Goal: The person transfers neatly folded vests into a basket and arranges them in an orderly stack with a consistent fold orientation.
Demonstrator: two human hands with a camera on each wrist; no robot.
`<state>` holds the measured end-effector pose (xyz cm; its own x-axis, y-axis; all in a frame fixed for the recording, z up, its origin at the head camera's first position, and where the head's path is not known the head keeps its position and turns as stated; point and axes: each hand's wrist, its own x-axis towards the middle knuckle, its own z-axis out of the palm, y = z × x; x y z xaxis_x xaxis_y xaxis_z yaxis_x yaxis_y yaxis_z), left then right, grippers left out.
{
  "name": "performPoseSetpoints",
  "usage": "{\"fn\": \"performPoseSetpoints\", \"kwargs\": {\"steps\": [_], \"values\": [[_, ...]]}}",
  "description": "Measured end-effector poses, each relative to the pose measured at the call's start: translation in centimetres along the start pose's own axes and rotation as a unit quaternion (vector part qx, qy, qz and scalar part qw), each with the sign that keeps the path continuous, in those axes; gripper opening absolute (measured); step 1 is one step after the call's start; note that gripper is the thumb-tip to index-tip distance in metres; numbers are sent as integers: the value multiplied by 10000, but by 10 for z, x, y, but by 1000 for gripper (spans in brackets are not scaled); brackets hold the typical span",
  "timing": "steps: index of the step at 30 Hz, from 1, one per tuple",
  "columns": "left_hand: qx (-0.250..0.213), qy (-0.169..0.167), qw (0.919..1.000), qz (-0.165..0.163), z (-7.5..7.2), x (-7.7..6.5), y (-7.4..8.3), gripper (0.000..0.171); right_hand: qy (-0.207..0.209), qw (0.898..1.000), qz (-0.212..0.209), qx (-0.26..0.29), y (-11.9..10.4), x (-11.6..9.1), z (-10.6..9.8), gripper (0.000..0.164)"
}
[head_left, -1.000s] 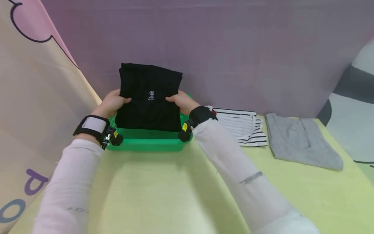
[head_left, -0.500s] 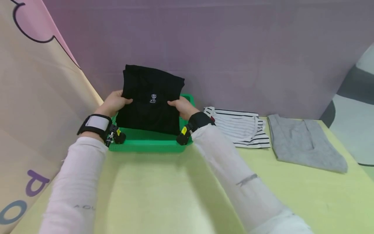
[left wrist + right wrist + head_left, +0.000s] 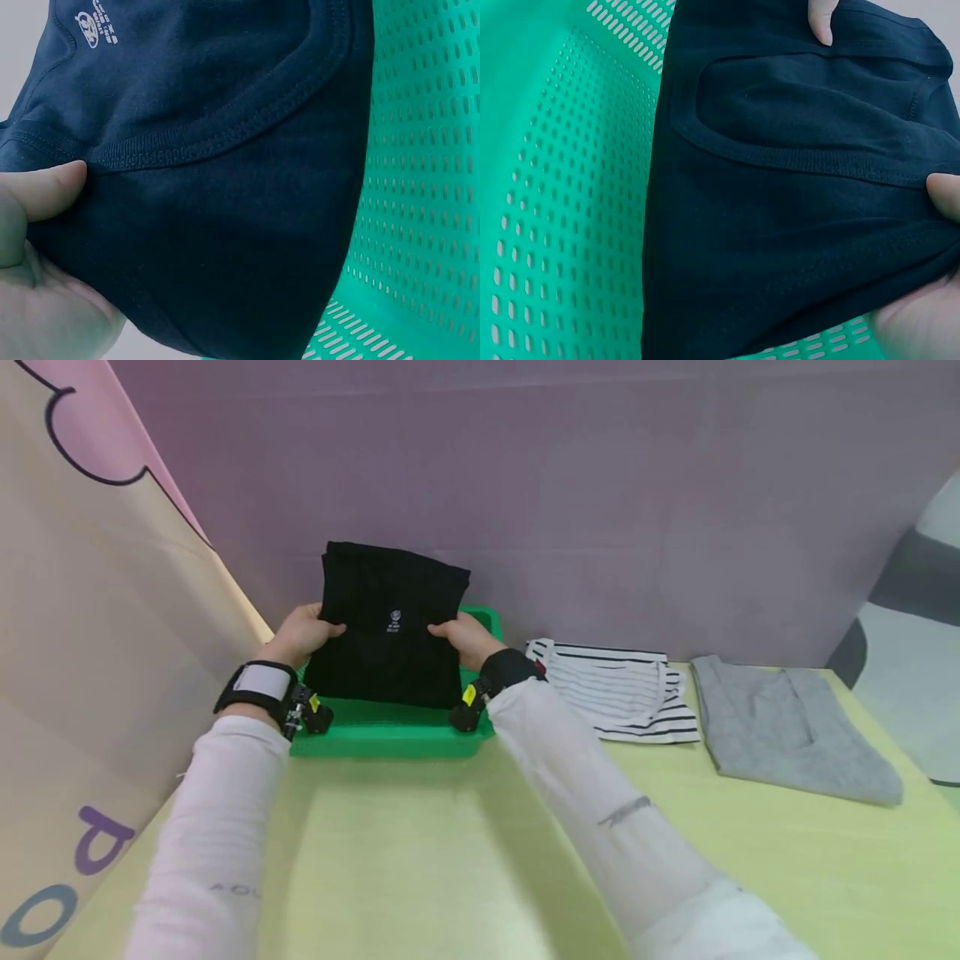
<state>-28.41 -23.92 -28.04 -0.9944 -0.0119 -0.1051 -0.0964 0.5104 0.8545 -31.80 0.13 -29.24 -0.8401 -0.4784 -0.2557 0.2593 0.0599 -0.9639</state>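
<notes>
From my remote seat I see, nearest, a pale yellow-green table (image 3: 390,860), with two forearms in white sleeves (image 3: 585,793) reaching away from me across it, one on the left and one on the right. Each wrist wears a black strap (image 3: 513,670) with a small black device with a yellow patch on it. Farther on, to the left of centre, sits a green plastic basket (image 3: 390,743) with slotted walls.

Over the basket, a folded black garment (image 3: 382,652) is held up between two hands, its face tilted toward me, a small white print near its middle. The left hand (image 3: 303,631) grips its left edge, thumb on the near face; the right hand (image 3: 472,637) grips the right edge the same way. My wrist views show a ribbed, curved neckline. I can't quite tell whether the lower edge touches the basket floor.

To the right of the basket lies a white garment with dark stripes (image 3: 615,693), and just beside it, farther right, a folded grey garment (image 3: 787,727). Farthest off hangs a greyish-purple cloth backdrop (image 3: 562,510).
</notes>
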Motion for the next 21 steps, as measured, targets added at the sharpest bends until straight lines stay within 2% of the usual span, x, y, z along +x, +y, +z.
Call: {"fn": "performPoseSetpoints", "kwargs": {"steps": [5,14,18,21], "values": [[1,-13,10000,48,2,2,2,42,92,9999,-7,56,4,2,-3,46],[16,-320,9995,-73,4,6,1,43,87,9990,-39,443,19,5,-7,42],[-77,-343,9993,-86,5,8,3,45,146,9989,-44,437,18,5,-8,43],[-74,-491,9986,-192,9,11,-2,47,194,9993,75,309,19,3,-10,45]]}}
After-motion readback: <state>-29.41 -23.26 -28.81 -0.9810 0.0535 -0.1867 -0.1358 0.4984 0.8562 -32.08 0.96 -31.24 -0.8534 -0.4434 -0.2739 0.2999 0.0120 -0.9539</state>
